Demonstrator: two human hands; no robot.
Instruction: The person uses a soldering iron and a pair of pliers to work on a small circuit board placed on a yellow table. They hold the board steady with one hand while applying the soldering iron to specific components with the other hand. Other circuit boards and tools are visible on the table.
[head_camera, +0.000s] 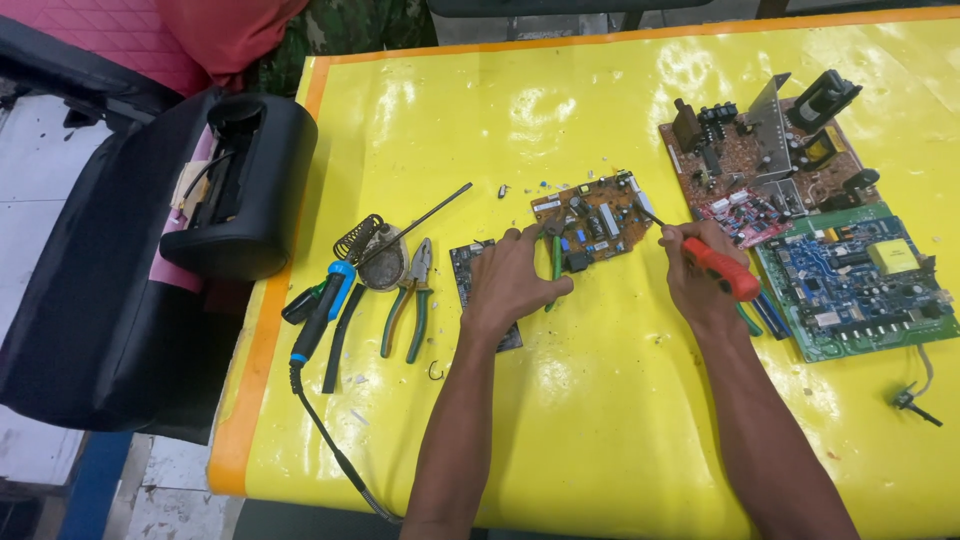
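Observation:
A small brown circuit board (597, 215) lies in the middle of the yellow table (600, 420). My left hand (510, 280) grips green-handled pliers (555, 262) whose jaws touch the board's left edge. My right hand (700, 275) holds a red-handled screwdriver (718, 268), and its thin shaft points at the board's right end. A dark board (466, 268) lies partly hidden under my left hand.
A blue-handled soldering iron (322, 310) rests by its coil stand (372, 250), next to green-handled combination pliers (410, 300). A large brown board (760, 155) and a green board (855, 285) sit at the right. A black case (240, 185) overhangs the table's left edge.

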